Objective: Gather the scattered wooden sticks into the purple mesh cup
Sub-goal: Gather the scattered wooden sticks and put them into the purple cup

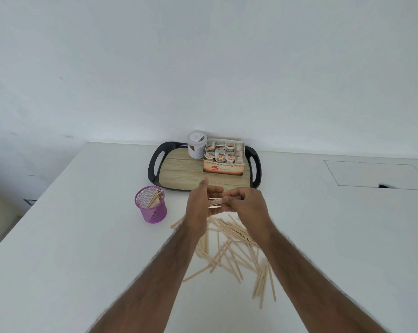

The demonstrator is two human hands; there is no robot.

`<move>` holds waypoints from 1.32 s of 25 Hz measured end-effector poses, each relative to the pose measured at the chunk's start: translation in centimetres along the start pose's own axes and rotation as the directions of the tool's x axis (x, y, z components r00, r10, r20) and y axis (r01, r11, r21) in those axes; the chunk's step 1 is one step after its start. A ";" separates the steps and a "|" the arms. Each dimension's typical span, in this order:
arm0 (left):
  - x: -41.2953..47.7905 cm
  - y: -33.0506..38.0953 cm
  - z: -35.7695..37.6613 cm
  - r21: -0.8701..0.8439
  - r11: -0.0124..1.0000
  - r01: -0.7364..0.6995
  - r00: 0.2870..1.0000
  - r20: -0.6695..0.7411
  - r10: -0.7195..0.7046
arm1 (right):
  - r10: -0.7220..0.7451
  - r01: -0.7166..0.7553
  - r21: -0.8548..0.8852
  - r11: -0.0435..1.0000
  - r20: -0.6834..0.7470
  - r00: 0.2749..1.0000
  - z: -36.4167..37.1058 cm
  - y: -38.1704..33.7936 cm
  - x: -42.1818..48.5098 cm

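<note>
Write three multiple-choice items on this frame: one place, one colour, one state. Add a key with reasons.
1. Where does the purple mesh cup stand?
A. On the tray
B. On the table, left of the left hand
C. Right of the loose sticks

2. The tray's rim is:
A. Black
B. Red
C. White

3. The bundle of sticks at the right hand is:
A. Lying on the table
B. Standing in the cup
C. Held off the table

Key:
1 B: the cup sits on the white tabletop, short of the tray.
2 A: a dark rim surrounds the wood-look base.
3 C: the right hand's fingers pinch it above the loose sticks.
</note>
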State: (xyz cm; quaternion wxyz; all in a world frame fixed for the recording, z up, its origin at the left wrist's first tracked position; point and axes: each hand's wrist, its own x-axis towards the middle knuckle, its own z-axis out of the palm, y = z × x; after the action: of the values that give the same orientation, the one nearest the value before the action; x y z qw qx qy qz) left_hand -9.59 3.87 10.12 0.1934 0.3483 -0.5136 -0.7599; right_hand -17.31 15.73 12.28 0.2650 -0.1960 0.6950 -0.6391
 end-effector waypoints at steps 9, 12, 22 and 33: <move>-0.6 -1.6 -2.4 0.394 0.914 -0.097 0.982 -0.114 0.153 | 0.021 -0.021 0.001 1.000 0.130 0.991 0.0 0.4 -0.8; -1.0 -2.6 -3.8 0.412 0.909 -0.067 0.971 -0.181 0.154 | 0.050 -0.048 -0.021 0.999 0.151 0.987 0.1 1.0 -1.1; -2.7 -9.0 -12.2 0.797 0.587 -0.145 0.899 -0.141 0.414 | 0.002 0.013 -0.243 0.970 0.059 0.998 3.4 0.8 0.5; -3.2 -13.4 -16.5 0.995 0.071 -0.070 0.955 0.046 0.293 | -0.353 0.551 -0.636 0.540 0.423 0.834 16.4 -1.5 5.8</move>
State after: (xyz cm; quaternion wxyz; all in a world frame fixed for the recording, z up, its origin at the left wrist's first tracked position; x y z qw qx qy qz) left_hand 5.43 0.64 -4.83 0.0448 0.3819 -0.9100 -0.1549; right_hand -11.80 -0.87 12.35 0.0703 -0.5366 0.7777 -0.3199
